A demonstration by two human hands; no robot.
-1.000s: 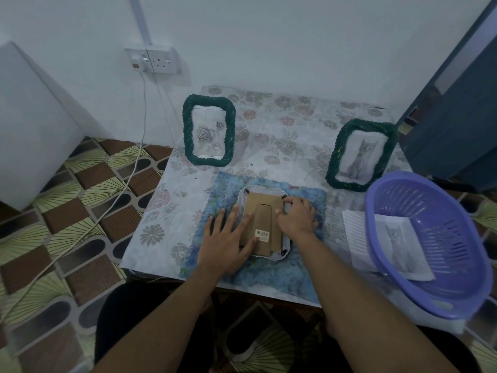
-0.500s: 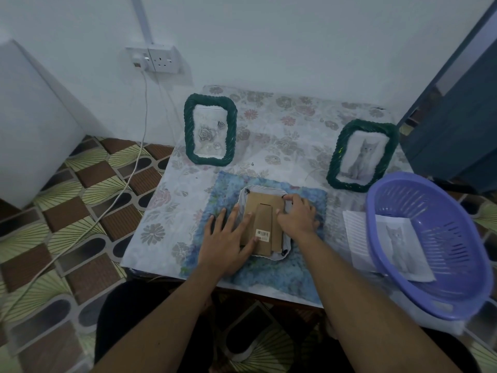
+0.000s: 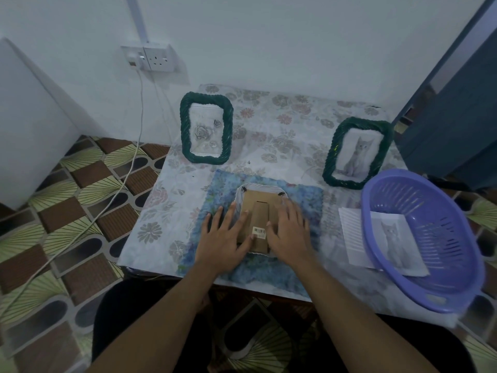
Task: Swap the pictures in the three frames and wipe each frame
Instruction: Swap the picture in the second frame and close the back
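A white frame [image 3: 258,191] lies face down on a blue cloth [image 3: 304,200], its brown cardboard back and stand facing up. My left hand [image 3: 224,238] rests flat with spread fingers on the frame's left side. On the right side of the back lies my right hand [image 3: 289,230], fingers stretched out and blurred. A green frame with a rose picture [image 3: 206,128] stands at the back left. Another green frame with a cat picture [image 3: 356,153] stands at the back right. A loose cat picture [image 3: 395,242] lies in a purple basket [image 3: 430,200].
A lined white sheet [image 3: 351,226] lies partly under the basket on the floral tablecloth [image 3: 271,122]. A wall socket [image 3: 154,57] with a white cable [image 3: 139,125] is at the back left. A dark blue door [image 3: 454,114] stands to the right. The table's near edge is at my lap.
My right hand has uncurled from the frame's upper right corner and slid down towards me, now spread flat over the back. My left hand has stayed in place.
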